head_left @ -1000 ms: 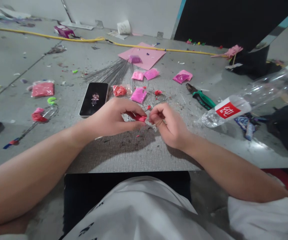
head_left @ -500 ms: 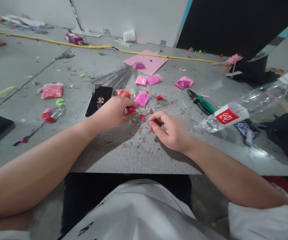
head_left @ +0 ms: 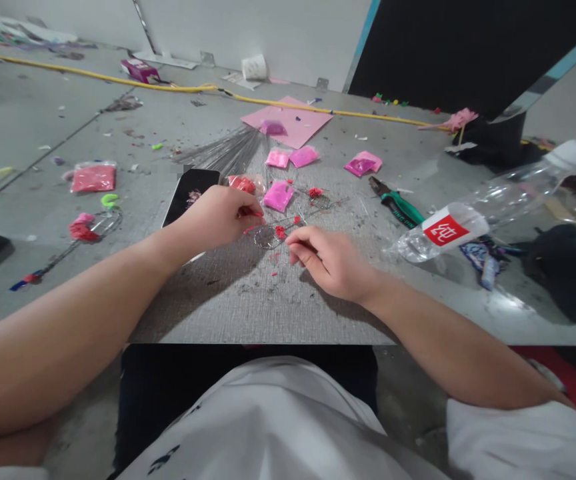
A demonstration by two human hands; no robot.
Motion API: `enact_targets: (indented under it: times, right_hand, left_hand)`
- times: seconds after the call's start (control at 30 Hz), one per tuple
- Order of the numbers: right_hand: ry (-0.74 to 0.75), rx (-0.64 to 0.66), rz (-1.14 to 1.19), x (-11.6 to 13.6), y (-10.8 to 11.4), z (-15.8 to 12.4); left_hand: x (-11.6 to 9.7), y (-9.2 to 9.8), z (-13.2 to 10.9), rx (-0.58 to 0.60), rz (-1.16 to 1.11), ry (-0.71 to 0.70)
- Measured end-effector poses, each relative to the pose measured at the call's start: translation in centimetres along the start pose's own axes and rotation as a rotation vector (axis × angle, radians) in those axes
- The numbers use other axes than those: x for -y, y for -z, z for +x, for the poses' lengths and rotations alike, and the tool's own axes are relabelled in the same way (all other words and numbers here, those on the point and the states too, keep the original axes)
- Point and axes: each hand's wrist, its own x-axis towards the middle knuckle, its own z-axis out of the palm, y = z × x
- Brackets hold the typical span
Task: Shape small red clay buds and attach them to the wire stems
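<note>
My left hand (head_left: 215, 217) rests on the grey table (head_left: 248, 300) with its fingers pinched on a small red piece (head_left: 253, 215) beside a clear bag of red beads (head_left: 242, 184). My right hand (head_left: 331, 260) lies a little to the right, fingers curled in a pinch on a thin wire (head_left: 288, 223) that carries small red beads (head_left: 281, 232). A pink bead bag (head_left: 278, 196) and a red beaded bit (head_left: 315, 193) lie just beyond both hands. A black phone (head_left: 188, 193) is partly hidden behind my left hand.
A bundle of thin wires (head_left: 223, 153) fans out behind the phone. Green-handled pliers (head_left: 398, 205) and a lying plastic bottle (head_left: 488, 207) are at right. More pink bags (head_left: 363, 162), a pink sheet (head_left: 293, 120), a red bag (head_left: 93, 178) and a yellow cord (head_left: 118, 80) are farther off.
My hands have come apart: the left moved up toward the red bead bag, the right slid down and right. The wire with red beads now shows between them.
</note>
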Motion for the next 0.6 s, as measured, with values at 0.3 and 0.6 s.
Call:
enact_targets:
  times: [0.3, 0.6]
  right_hand:
    - [0.016, -0.063, -0.038, -0.4, 0.0, 0.1]
    - [0.234, -0.368, -0.081, 1.0, -0.3, 0.2]
  left_hand:
    - [0.6, -0.5, 0.0, -0.140, 0.032, -0.212]
    - [-4.8, 1.5, -2.1, 0.166, -0.580, -0.102]
